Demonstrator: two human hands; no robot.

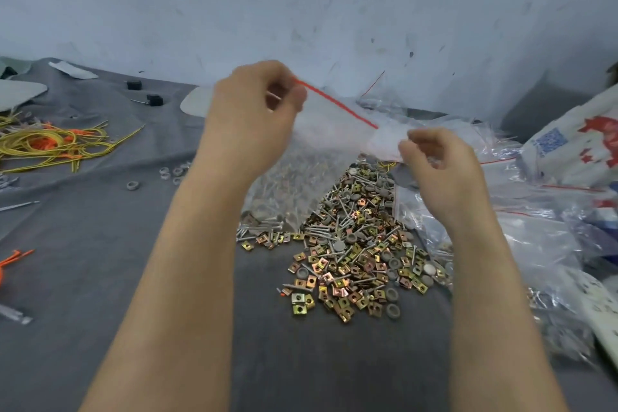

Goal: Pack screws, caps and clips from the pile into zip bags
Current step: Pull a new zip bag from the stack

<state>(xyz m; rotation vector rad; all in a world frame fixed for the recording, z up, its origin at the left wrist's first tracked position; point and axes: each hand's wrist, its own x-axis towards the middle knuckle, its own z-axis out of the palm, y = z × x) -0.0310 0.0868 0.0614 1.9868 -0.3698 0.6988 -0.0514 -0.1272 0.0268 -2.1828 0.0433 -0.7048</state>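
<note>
Since the zip bag (327, 134) is thin clear film with no stiffness of its own, it hangs limp above the far left part of the pile (351, 244) and takes whatever shape the hands give it. The left hand (257, 110) pinches the far left end of the red zip strip (337, 104) between thumb and curled fingers. The right hand (438, 160), lower and nearer, has its fingers curled at the bag's right edge and seems to pinch the film there, though blur hides the contact. The strip is the one firm line on the bag, so its two ends are probably the best places to hold, as the film below would likely slide and crumple between the fingertips. Whether the small shapes seen through the lower bag are inside it or lie behind it cannot be told. The contents handle quite differently: the screws (347, 211) are thin, hard and pointed and may pierce the film if dropped in roughly, the brass-coloured clips (314, 281) are flat with sharp corners, and the round grey caps (338, 246) look apt to roll. All are light one by one but would weigh a filled bag down, so its bottom may want support. More clear bags (535, 237) lie heaped to the right on the grey-covered worktop (100, 211).
</note>
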